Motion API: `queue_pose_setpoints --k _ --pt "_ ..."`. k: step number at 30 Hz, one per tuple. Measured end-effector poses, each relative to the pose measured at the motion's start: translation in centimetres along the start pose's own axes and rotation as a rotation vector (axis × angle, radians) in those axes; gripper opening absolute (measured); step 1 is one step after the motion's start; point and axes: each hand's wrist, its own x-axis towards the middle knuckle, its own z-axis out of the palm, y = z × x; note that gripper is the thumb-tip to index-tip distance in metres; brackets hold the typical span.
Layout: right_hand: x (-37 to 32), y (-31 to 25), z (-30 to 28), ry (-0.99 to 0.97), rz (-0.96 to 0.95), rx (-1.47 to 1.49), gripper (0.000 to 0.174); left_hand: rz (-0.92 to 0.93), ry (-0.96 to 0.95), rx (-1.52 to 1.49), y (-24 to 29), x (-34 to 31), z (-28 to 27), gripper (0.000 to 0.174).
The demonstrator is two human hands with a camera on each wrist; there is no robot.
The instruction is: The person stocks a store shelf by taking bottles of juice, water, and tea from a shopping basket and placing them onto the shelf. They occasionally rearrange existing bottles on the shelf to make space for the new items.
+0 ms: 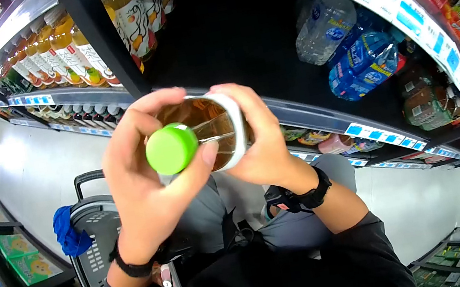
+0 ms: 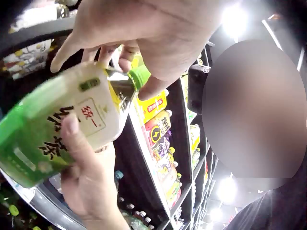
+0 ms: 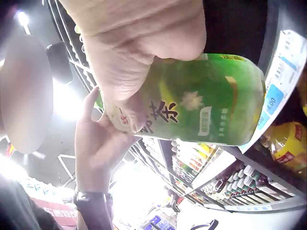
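A green tea bottle with a bright green cap is held between both hands, its cap end toward the head camera. My right hand grips the body, its thumb lying over the label in the right wrist view. Around the shoulder and neck curl the fingers of my left hand, with the thumb beside the cap. The left wrist view shows the bottle tilted, its label white near the neck and green lower down.
Ahead, a dark shelf holds blue-labelled water packs at right. Amber drink bottles line the left shelf. Price tags run along the shelf edge. A grey basket with a blue cloth stands at lower left.
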Motion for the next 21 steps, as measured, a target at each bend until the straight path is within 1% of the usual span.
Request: queue_pose_setpoints --k 1,2,3,5,7,9,11,13,14,15,16,17,18,19,21 --pt "0.3 -0.3 -0.2 0.028 0.027 0.052 0.078 0.058 -0.022 -0.004 0.4 -0.2 -0.1 0.03" --pt "0.8 -0.6 -0.4 0.058 0.052 0.089 0.084 0.016 -0.031 -0.035 0.7 -0.9 -1.0 0.038" --pt "1.5 -0.8 -1.1 0.072 0.083 0.109 0.09 0.01 -0.017 0.027 1.2 -1.5 -1.7 0.036" --pt "3.0 -1.3 -1.8 0.122 0.259 0.261 0.091 -0.048 -0.011 0.065 1.3 -3.5 -3.6 0.032" --pt "4.3 0.3 -3.1 0.128 0.257 0.245 0.084 -0.128 0.041 0.095 1.0 -5.8 -5.5 0.026" --pt "5.8 1.2 -4.3 0.11 0.336 0.278 0.08 -0.163 0.113 0.115 0.8 -8.1 -7.3 0.023" --pt "6.9 3.6 -4.9 0.208 0.315 0.266 0.075 -0.164 0.217 0.123 0.1 -10.3 -8.8 0.019" --pt "8.3 5.6 -5.8 0.249 0.344 0.197 0.074 -0.221 0.295 0.173 -0.3 -12.5 -10.4 0.018" --pt "8.8 6.9 -6.2 0.256 0.347 0.118 0.074 -0.216 0.293 0.168 -0.6 -13.5 -10.9 0.018" --pt "9.2 8.0 -6.6 0.254 0.352 0.085 0.075 -0.246 0.352 0.173 -0.8 -14.3 -11.4 0.018" --pt "9.8 9.4 -7.1 0.246 0.309 0.109 0.069 -0.278 0.41 0.178 -1.0 -14.9 -11.9 0.017" --pt "10.1 10.6 -7.6 0.236 0.267 0.133 0.064 -0.276 0.407 0.172 -1.2 -15.5 -12.3 0.017" --pt "10.7 9.1 -7.5 0.163 0.224 0.186 0.048 -0.291 0.439 0.186 -1.3 -16.0 -12.8 0.016" --pt "11.0 9.2 -7.4 0.184 0.151 0.213 0.035 -0.307 0.471 0.201 -1.5 -16.3 -13.0 0.015" --pt "11.3 10.3 -8.0 0.161 0.165 0.166 0.044 -0.3 0.482 0.19 -1.6 -16.6 -13.2 0.014"
